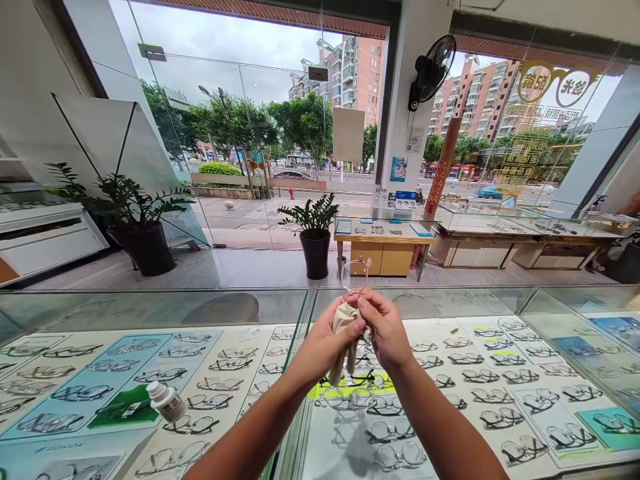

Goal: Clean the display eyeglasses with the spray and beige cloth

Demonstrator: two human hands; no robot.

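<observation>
A pair of thin-rimmed, clear-lensed eyeglasses (356, 275) is held up over the glass counter, one lens rim standing above my fingertips. My left hand (323, 341) is closed around a beige cleaning cloth (345, 319), whose loose end hangs below the fingers. Meeting it fingertip to fingertip, my right hand (393, 330) pinches the lower part of the eyeglasses and also touches the cloth. The fingers and cloth hide the rest of the frame.
Rows of eyeglasses (395, 430) lie inside the glass display counter (450, 440). A white bottle (167, 401) stands on the counter at left, near a green packet (127, 405). Beyond are potted plants (316, 253), a small display table (383, 257) and large windows.
</observation>
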